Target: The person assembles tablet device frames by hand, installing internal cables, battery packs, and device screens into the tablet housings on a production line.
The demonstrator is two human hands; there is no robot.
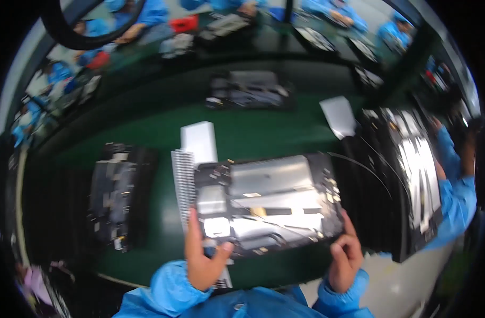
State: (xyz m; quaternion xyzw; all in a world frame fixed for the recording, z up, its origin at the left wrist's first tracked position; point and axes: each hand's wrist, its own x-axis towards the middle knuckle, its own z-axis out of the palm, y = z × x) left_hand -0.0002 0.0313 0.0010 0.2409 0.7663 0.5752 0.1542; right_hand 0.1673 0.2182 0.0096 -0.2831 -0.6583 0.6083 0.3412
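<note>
In the lower middle of the frame a person in blue sleeves holds a flat rectangular dark panel with silvery metal plates and small fittings on its upturned face [266,201] above the green tabletop [253,132]. The left hand [203,257] clamps the panel's lower left corner, thumb on top and fingers beneath; the right hand [346,254] pinches the lower right corner in a closed grip. Taking it at both near corners looks like a way to keep the wide, thin piece level and the fitted face free of fingers. Just left of it, partly under it, lies a ribbed white strip [184,180] with a plain white block [199,140] beyond. A second dark panel [115,193] rests at the left, apart. At the right edge another person's blue sleeve [457,196] reaches over a long dark tray [417,175]
</note>
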